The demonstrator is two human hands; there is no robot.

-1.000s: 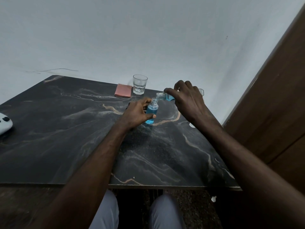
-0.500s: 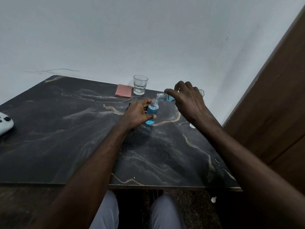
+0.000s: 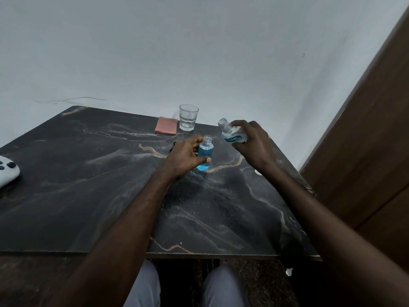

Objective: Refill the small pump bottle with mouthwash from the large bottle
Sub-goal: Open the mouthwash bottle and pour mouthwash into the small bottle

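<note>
The small clear bottle [image 3: 204, 155] stands upright on the dark marble table [image 3: 93, 187], uncapped and nearly full of blue mouthwash. My left hand [image 3: 184, 157] wraps around its left side and holds it steady. The large mouthwash bottle [image 3: 231, 134] is in my right hand [image 3: 252, 144], tilted up to the left with its open neck raised and apart from the small bottle's mouth. A little blue liquid shows behind its label. The fingers hide most of the large bottle's body.
A drinking glass [image 3: 188, 117] with some water and a folded pink cloth [image 3: 166, 125] sit at the table's far edge. A white game controller [image 3: 6, 172] lies at the left edge. A small white cap [image 3: 257, 172] lies under my right wrist. A wooden door [image 3: 365, 138] stands to the right.
My right hand has tipped the large bottle back up and drawn it right, away from the small bottle's mouth where it was pouring. My left hand still holds the small bottle.
</note>
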